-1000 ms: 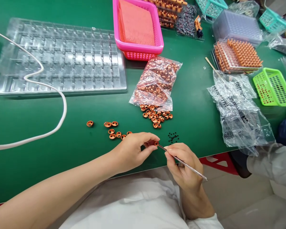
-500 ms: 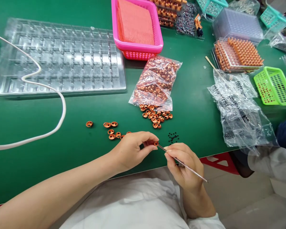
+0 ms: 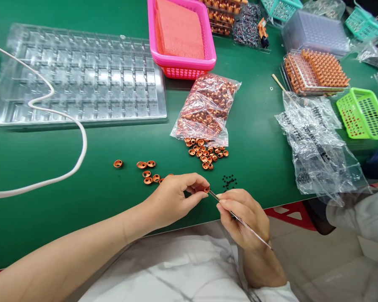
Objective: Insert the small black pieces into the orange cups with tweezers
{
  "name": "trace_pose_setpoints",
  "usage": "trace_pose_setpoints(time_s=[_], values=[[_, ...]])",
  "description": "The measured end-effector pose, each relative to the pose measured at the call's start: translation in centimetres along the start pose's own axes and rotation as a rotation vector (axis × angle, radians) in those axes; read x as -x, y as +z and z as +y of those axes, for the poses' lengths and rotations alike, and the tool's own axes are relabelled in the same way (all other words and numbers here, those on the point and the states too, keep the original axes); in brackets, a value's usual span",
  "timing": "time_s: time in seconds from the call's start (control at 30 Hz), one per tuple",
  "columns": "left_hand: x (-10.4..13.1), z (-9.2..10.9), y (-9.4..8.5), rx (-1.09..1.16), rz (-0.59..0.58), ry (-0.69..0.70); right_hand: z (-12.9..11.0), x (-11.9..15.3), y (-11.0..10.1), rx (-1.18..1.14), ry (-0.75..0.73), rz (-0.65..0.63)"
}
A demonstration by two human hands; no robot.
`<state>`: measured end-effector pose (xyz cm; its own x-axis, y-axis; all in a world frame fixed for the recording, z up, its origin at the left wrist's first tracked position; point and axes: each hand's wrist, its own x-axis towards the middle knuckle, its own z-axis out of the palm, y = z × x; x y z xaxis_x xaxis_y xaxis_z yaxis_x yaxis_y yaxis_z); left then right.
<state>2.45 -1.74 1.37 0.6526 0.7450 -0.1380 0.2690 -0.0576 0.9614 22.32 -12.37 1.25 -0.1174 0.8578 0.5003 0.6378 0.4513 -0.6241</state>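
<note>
Between the thumb and fingertips of my left hand point(image 3: 173, 195) is a small copper-orange cup-shaped part point(image 3: 206, 189) with holes in it. My right hand point(image 3: 247, 216) holds thin metal tweezers point(image 3: 252, 230) like a pen, their tips at the cup's right side. Whether the tips grip anything is too small to tell. Just beyond my right hand lie tiny black pieces point(image 3: 229, 182). Several loose orange cups point(image 3: 147, 173) rest left of my left hand, partly hidden by it. More cups point(image 3: 206, 155) spill out from a clear bag of cups point(image 3: 206, 105).
A clear compartment tray point(image 3: 88, 79) lies at the left, crossed by a white cable point(image 3: 83, 138). A pink basket point(image 3: 189, 72) holds red-orange foam sheets point(image 3: 180, 29). At the right are plastic bags point(image 3: 321, 147), a green basket point(image 3: 362, 113) and trays of orange parts point(image 3: 315, 71). Another person's sleeve point(image 3: 359, 209) shows there.
The tweezers' rear end has swung slightly down as my right hand tilts. My left hand and the cup stay in place. The person's sleeve at the right edge has shifted.
</note>
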Motion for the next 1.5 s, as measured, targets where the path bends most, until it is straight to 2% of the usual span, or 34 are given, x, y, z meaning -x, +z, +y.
trace_pose_setpoints(time_s=[0.53, 0.83, 0.97, 1.13, 1.3, 1.5], values=[[-0.1, 0.1, 0.0, 0.049, 0.011, -0.042, -0.1, -0.3, -0.1, 0.024, -0.006, -0.007], [-0.2, 0.4, -0.1, 0.098, -0.016, -0.078, -0.8, -0.2, -1.0, -0.030, 0.098, 0.128], [0.0, 0.6, -0.1, 0.099, -0.033, -0.034, 0.1, 0.1, -1.4, 0.017, 0.069, 0.019], [0.3, 0.7, -0.1, 0.058, -0.035, 0.050, 1.6, 0.0, -1.0, 0.127, -0.137, -0.167], [0.5, 0.7, 0.0, 0.041, -0.042, 0.094, 2.3, 0.3, -1.0, 0.162, -0.261, -0.233], [0.7, 0.7, -0.1, 0.022, -0.074, 0.104, 2.5, 0.4, -1.1, 0.145, -0.306, -0.263]])
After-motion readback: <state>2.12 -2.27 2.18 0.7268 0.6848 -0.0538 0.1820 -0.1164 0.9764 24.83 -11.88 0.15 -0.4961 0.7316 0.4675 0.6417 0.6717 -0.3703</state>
